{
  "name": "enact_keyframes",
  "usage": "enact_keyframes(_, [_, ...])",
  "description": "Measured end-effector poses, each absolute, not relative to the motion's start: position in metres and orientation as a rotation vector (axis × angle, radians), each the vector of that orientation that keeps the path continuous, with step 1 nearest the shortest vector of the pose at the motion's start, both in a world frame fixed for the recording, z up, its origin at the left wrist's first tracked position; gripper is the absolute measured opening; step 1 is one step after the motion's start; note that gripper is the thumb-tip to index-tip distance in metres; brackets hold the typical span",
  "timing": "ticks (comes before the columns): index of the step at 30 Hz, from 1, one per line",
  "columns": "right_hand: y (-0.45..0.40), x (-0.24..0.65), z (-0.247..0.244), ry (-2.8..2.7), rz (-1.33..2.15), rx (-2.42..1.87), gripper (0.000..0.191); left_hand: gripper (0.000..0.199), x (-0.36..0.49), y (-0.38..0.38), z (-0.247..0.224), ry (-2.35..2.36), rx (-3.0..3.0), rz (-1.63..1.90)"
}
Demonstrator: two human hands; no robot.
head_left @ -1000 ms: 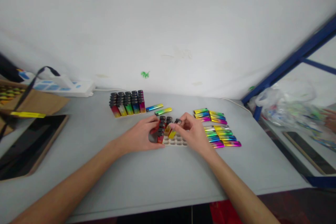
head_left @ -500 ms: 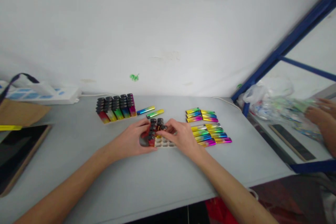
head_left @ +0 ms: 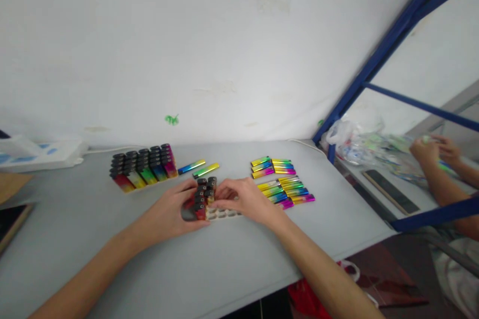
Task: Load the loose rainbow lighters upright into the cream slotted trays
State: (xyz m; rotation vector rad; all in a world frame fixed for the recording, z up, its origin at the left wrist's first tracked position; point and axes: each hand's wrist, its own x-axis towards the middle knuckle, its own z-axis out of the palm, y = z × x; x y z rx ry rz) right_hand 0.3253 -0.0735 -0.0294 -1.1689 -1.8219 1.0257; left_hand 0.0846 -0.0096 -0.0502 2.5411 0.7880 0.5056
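Two hands on one pale holed tray (head_left: pixel 224 215), set on a grey table (head_left: pixel 187 271). Left hand (head_left: pixel 170 213): fingers half-open in a wide C round the tray's left end, thumb at the near corner, fingertips by the far one; gap shows between palm and lighters. Right hand (head_left: pixel 251 200): thumb and fingers nearly closed at the near lighter of the second column; can't tell if they grip it. Standing lighters (head_left: pixel 200 200), black tops up, fill the left part of the tray; empty holes show to the right, partly hidden under the right hand. Beyond the left hand, a packed block (head_left: pixel 142 169) of upright lighters, colours in columns. Blue-yellow lighter (head_left: pixel 191 166) and green-yellow lighter (head_left: pixel 206 170) lie flat between block and tray, nearest loose things on the far side. Right of the right hand, flat lighters in two batches: far batch (head_left: pixel 272 167), near batch (head_left: pixel 288 192), the near one just beside the wrist. Far left: power strip (head_left: pixel 48 155), brown flap (head_left: pixel 13 185), edge of a dark tablet (head_left: pixel 13 220). Blue frame (head_left: pixel 368 67) bounds the right side; past it, plastic bags (head_left: pixel 359 145), a dark slab (head_left: pixel 391 191) and another person's hands (head_left: pixel 434 152).
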Motion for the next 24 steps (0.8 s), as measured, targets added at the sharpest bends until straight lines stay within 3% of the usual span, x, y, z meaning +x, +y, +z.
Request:
enact_keyframes(3, [-0.072,0.347,-0.016,-1.815,0.881,-1.179,0.038,0.036,0.085,-0.010,-0.050,0.802,2.566,0.510])
enact_keyframes(7, [-0.084,0.410,-0.010,-1.503,0.396,-1.476,0.038,0.036,0.086,-0.009,-0.049,0.808,2.588,0.520])
enact_keyframes(11, [-0.116,0.476,-0.027,-1.314,-0.037,-2.017,0.055,0.040,0.086,-0.006,-0.052,0.829,2.580,0.504])
enact_keyframes(16, [-0.140,0.488,-0.046,-1.275,-0.095,-2.466,0.063,0.041,0.085,-0.005,-0.056,0.843,2.570,0.535])
enact_keyframes(24, [-0.118,0.462,-0.038,-1.273,-0.033,-2.765,0.076,0.036,0.084,-0.009,-0.053,0.821,2.585,0.531])
